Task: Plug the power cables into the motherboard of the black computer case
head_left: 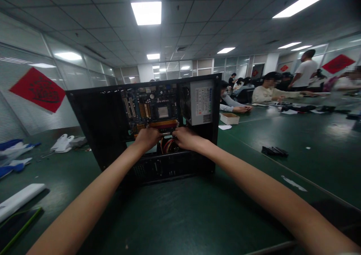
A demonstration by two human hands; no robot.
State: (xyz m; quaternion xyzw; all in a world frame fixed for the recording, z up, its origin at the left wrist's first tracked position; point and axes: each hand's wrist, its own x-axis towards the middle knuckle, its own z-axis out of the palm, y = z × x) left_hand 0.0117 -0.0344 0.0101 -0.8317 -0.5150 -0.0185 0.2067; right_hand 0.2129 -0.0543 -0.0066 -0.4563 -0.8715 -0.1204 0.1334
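An open black computer case [175, 165] stands on its side edge on the green table, its inside facing me. Within it are a motherboard [152, 97] and a silver power supply [201, 103] at upper right. My left hand [148, 138] and my right hand [186, 136] are both closed, just below the yellow and red memory slots [165, 124]. Between their fingertips shows a thin strip [166, 134] that looks like a memory module; the fingers hide its ends. Coloured wires [168, 145] hang under it between the hands.
At left lie a white plastic bag [63, 143], a white bar-shaped object [22, 200] and a dark green-edged item [21, 228]. To the right are a small open box [229, 118] and a black object [275, 151]. Several people sit or stand farther back.
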